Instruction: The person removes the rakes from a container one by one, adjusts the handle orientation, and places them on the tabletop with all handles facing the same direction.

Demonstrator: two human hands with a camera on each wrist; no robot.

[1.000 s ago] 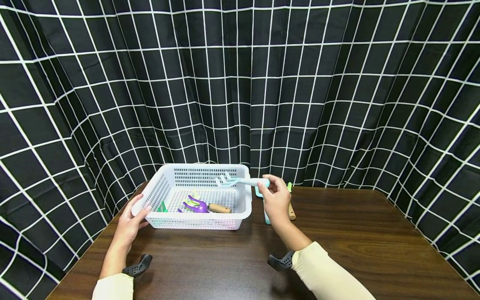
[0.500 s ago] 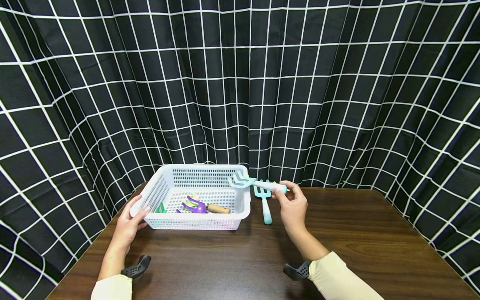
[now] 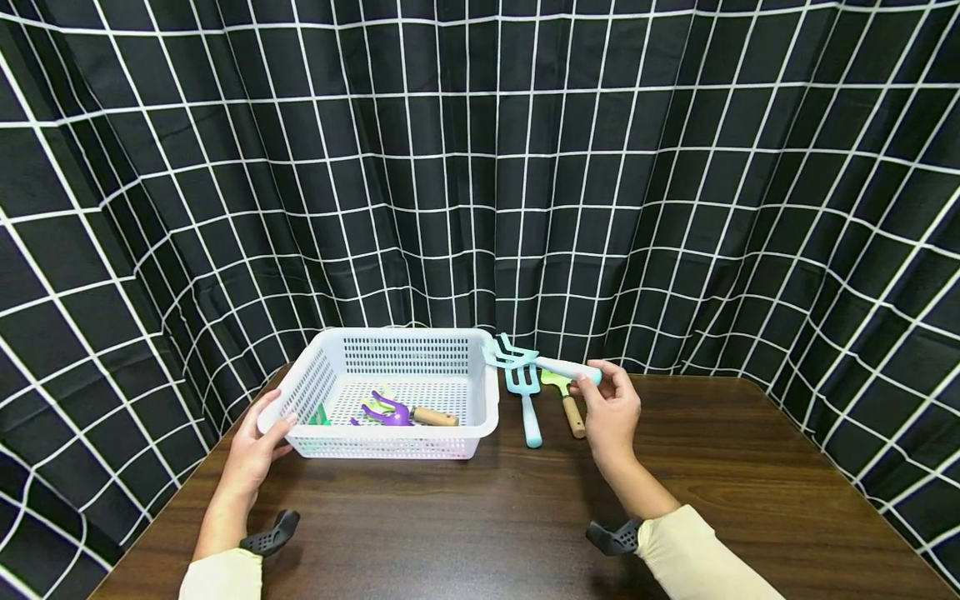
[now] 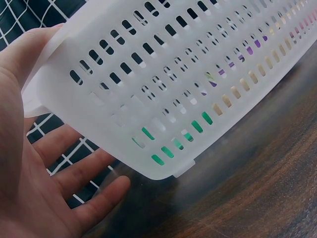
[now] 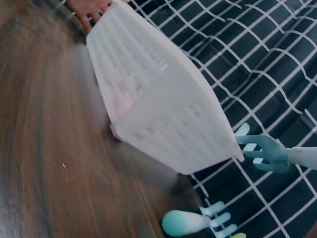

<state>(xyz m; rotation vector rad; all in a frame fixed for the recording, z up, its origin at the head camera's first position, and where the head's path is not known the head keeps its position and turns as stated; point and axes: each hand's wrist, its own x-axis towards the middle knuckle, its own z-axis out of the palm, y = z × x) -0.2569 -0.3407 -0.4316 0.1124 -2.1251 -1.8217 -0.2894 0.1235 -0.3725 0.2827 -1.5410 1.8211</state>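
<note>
My right hand [image 3: 613, 408] pinches the handle end of a pale blue hand rake [image 3: 562, 367], raised above the table. Its bent tines point left and overlap the right rim of a white plastic basket [image 3: 390, 432] in the head view; the right wrist view also shows the rake's tines [image 5: 267, 152] beside the basket corner. At the basket's left end, my left hand [image 3: 251, 450] grips the rim, thumb on top and fingers outside below. Inside lie a purple spring-handled tool [image 3: 397, 415], a wooden handle [image 3: 435, 417] and a green piece [image 3: 321, 415], partly hidden by the front wall.
Right of the basket, a pale blue hand fork [image 3: 531, 425] lies on the brown wooden table [image 3: 450, 525]. Beside it is a lime-green tool with a wooden handle [image 3: 574, 419], its head partly behind the rake. A black gridded curtain [image 3: 600, 167] hangs behind the table.
My right hand has carried the rake rightward, from over the basket to its right edge. The fork and lime-green tool have come into fuller view. My left hand has stayed on the rim.
</note>
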